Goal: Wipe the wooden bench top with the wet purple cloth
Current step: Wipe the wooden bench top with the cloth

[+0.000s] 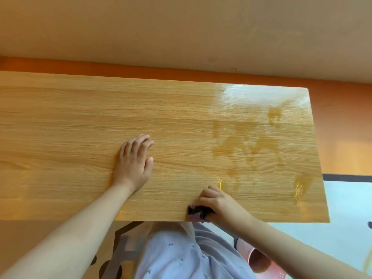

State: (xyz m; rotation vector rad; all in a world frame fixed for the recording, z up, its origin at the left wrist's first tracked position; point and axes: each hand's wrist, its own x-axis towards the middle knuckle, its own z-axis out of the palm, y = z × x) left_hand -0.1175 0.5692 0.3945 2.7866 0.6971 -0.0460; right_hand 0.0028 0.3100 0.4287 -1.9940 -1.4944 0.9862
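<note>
Right hand (216, 200) of mine is closed around the cloth (198, 213), gripping it bunched up under the palm and fingers. Most of the cloth is hidden by the hand; only a dark purple part comes out on the left side and toward me. It sits on the bench top (80, 121) right at the near edge, and a small bit of it hangs over this edge.

My left hand (133, 162) lies flat and open on the wood, holding nothing, fingers together, near the middle of the board and well apart from the cloth.

Beyond my right hand and to the right of it, the board is wet, with darker patches and a shine up to the far right corner. To the left of the left hand the wood looks dry and free along the whole length. The far edge stands near the wall (181, 27). Under the near edge I see my lap in pale cloth.
</note>
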